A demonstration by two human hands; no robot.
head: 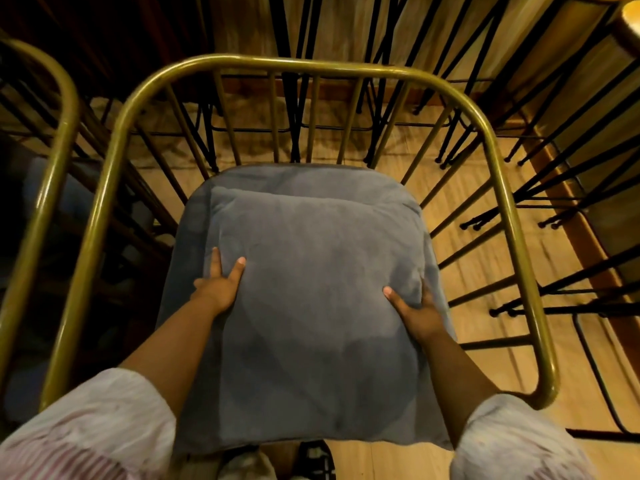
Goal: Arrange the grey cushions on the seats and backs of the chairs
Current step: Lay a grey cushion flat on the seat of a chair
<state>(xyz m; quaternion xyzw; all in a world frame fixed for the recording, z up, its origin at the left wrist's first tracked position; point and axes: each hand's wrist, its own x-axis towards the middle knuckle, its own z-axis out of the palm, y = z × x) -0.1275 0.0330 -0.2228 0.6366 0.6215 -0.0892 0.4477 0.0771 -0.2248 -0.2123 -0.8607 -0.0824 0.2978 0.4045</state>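
A grey square cushion (311, 292) lies flat over the grey padded seat (298, 178) of a chair with a curved brass-coloured tube frame (277, 64). My left hand (218, 285) grips the cushion's left edge, thumb on top and fingers around the side. On the opposite edge, my right hand (415, 310) holds it the same way. The seat pad shows beyond the cushion at the far end and along both sides.
A second brass chair frame (65, 109) stands close on the left with a bluish cushion (62, 188) in shadow under it. Black metal chair and stool legs (540, 188) crowd the wooden floor (460, 209) behind and to the right.
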